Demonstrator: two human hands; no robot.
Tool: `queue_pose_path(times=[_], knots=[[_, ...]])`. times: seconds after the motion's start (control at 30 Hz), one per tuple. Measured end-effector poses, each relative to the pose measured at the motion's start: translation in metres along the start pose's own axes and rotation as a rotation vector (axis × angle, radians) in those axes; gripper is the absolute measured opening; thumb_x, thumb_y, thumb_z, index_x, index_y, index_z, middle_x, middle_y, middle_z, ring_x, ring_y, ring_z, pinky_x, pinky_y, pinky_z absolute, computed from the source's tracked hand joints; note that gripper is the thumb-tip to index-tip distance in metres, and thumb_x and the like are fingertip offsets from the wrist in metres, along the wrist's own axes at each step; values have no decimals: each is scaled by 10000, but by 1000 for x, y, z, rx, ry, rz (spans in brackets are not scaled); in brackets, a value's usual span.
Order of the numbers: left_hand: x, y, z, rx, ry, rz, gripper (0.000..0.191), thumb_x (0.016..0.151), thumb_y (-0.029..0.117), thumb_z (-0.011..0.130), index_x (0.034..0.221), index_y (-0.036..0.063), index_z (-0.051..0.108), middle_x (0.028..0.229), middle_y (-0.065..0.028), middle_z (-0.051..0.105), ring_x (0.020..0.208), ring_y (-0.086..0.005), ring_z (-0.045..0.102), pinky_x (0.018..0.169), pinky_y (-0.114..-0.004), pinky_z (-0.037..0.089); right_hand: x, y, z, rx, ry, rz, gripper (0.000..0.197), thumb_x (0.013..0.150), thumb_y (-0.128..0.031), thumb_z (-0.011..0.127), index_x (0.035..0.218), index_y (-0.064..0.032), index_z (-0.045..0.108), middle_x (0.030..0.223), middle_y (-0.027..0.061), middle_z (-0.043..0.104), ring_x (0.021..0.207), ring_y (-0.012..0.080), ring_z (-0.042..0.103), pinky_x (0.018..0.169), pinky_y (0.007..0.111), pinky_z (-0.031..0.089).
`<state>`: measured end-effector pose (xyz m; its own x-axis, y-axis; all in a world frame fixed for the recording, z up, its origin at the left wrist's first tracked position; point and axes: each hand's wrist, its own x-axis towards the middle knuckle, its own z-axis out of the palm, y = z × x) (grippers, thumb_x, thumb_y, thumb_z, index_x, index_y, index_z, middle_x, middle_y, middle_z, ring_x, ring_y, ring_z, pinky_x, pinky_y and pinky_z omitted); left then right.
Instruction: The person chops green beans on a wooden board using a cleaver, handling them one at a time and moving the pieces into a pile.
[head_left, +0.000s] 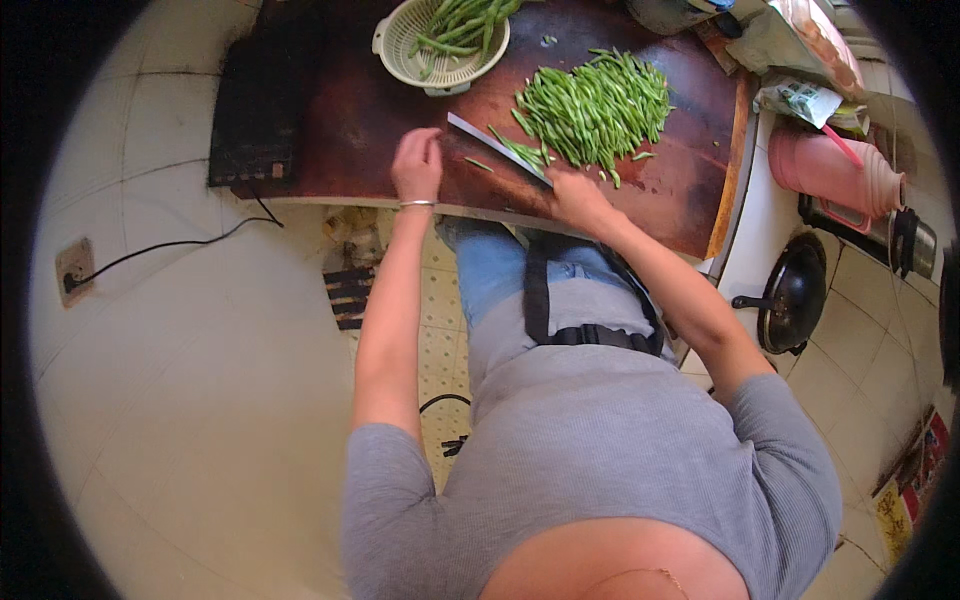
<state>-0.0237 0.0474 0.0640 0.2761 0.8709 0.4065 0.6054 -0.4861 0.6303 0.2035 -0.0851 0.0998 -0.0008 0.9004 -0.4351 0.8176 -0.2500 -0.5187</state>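
Note:
My right hand (581, 201) grips a kitchen knife (495, 146) near the front of the dark wooden tabletop (345, 127). The blade slants up and to the left, and my fingers hide the handle. Against its right side lie some cut green bean pieces (529, 154), with one loose piece (478, 163) on the left. A large pile of cut green beans (596, 109) spreads beyond the knife. My left hand (417, 166), with a bracelet at the wrist, is left of the blade tip and apart from it. Its fingers look curled and slightly blurred; whether they hold anything is unclear.
A cream plastic colander (391, 52) with long whole green beans (469, 26) stands at the back. To the right are a pink thermos flask (832, 169), plastic bags (799, 101) and a black wok or pan (796, 296). A black cord (180, 244) runs to the wall socket (75, 271).

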Motion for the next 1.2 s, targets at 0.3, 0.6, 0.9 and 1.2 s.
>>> queue_pose_path(times=[0.3, 0.6, 0.9, 1.2], knots=[[159, -18, 22, 51, -289, -20, 188, 794, 72, 567, 964, 98, 645, 951, -114, 618, 885, -291, 606, 765, -395, 494, -9, 13, 21, 150, -191, 106, 333, 754, -252, 636, 1016, -48, 606, 871, 234, 634, 811, 394, 617, 726, 454, 483], [175, -38, 70, 561, -663, -35, 196, 795, 126, 583, 989, 114, 610, 1012, -111, 578, 971, -310, 560, 821, -436, 466, -11, 28, -12, 251, 161, 199, 276, 790, -161, 566, 1019, -9, 576, 898, 265, 612, 875, 426, 579, 773, 485, 463], [123, 36, -15, 99, -203, 295, 179, 832, 84, 578, 1008, 84, 608, 986, -108, 601, 912, -304, 574, 781, -381, 475, -17, 35, 1, 268, -35, 127, 273, 779, -206, 607, 980, -24, 578, 880, 257, 616, 859, 426, 584, 748, 493, 461], [-48, 34, 41, 123, -501, 230, 202, 803, 101, 547, 997, 122, 599, 969, -59, 580, 880, -262, 564, 738, -372, 497, -15, 46, -9, 213, 126, 82, 279, 804, -196, 584, 1030, -34, 563, 868, 262, 599, 841, 432, 573, 720, 484, 456]])
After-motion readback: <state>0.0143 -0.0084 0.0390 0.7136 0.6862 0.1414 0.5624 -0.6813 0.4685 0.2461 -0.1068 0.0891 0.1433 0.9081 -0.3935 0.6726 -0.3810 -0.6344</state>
